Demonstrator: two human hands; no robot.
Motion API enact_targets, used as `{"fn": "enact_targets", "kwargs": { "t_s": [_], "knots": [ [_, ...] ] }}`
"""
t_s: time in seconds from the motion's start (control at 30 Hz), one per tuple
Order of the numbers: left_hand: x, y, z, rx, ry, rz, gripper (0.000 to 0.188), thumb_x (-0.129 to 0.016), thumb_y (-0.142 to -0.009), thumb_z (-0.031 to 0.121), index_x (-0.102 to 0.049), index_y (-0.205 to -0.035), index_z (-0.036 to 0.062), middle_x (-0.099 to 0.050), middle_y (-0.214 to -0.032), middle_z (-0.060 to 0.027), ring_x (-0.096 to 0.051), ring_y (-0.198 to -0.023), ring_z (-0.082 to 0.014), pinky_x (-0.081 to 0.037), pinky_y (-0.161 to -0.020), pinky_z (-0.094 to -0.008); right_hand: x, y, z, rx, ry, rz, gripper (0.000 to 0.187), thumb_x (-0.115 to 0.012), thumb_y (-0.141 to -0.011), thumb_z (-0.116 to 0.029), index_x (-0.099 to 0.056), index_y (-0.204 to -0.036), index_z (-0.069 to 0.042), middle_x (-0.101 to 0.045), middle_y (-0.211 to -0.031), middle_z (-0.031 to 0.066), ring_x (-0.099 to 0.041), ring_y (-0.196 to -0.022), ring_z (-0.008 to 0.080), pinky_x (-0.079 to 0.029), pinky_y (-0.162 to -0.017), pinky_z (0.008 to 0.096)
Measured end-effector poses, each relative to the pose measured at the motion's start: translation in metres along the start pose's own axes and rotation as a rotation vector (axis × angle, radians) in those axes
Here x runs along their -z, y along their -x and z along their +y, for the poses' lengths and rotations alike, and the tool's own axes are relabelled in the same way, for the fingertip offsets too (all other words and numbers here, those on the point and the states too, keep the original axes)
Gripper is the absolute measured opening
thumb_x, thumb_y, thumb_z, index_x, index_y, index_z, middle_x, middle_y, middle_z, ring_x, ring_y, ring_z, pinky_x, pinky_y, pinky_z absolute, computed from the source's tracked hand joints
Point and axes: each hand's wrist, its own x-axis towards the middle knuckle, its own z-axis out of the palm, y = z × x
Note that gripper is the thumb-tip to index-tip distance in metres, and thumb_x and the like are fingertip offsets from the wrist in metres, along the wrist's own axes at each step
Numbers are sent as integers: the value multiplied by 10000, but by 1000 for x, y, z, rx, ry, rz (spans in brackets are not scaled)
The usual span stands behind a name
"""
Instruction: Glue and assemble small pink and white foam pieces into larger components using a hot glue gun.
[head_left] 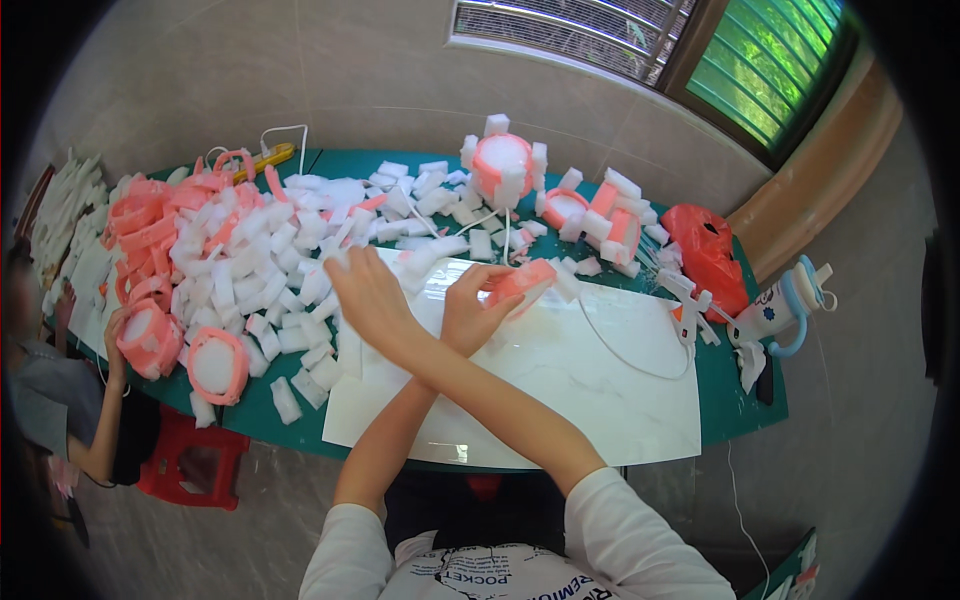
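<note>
My forearms cross over a white board [600, 400] on the green table [745, 400]. My left hand [478, 312] reaches to the right and grips a pink foam ring piece [522, 280] with white blocks stuck to it. My right hand [365, 290] stretches left, its fingertips on the edge of a big heap of white foam blocks [250, 260]. Whether it grips a block is hidden by the hand itself.
Finished pink-and-white rings lie at the left [215, 365] and at the back [500, 165]. To the right are a white glue gun [690, 300] with its wire, a red bag [705, 250] and a white bottle [785, 305]. Another person's hand [113, 335] works at the far left above a red stool [195, 460].
</note>
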Motion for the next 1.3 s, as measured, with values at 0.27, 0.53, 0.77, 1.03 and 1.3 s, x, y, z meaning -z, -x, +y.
{"fn": "enact_targets", "kwargs": {
  "t_s": [0.27,0.53,0.77,1.03,1.3],
  "knots": [
    [10,1,3,-33,-43,49,330,-734,-666,77,-617,-967,8,-612,-870,-88,-607,-777,-184,-487,-708,-276,143,75,8,69,-174,282,407,-734,-679,-53,-582,-1053,-8,-604,-973,120,-592,-845,269,-471,-754,338],
    [-7,4,11,24,-50,-47,348,-749,-653,78,-621,-964,-9,-613,-858,-91,-604,-766,-166,-472,-702,-260,181,117,109,-350,-71,441,390,-742,-682,-54,-609,-1045,1,-620,-940,127,-610,-795,218,-484,-688,270],
    [-13,9,14,38,-86,-109,317,-748,-652,71,-629,-936,-4,-618,-850,-90,-607,-755,-179,-467,-705,-269,176,134,105,-395,-62,421,339,-735,-677,-24,-636,-999,14,-622,-911,94,-591,-773,160,-468,-663,232],
    [-17,10,15,16,-158,-152,300,-758,-638,75,-635,-905,14,-619,-824,-83,-603,-745,-194,-445,-696,-277,178,135,98,-423,-102,377,312,-735,-664,-35,-641,-960,-3,-614,-861,88,-590,-700,182,-468,-579,247],
    [-17,10,18,49,-174,-151,301,-758,-648,76,-631,-914,13,-612,-819,-78,-600,-747,-189,-446,-701,-275,177,136,99,-417,-105,357,288,-724,-675,-52,-629,-942,-1,-594,-857,79,-592,-694,194,-476,-567,258]
  ]
}}
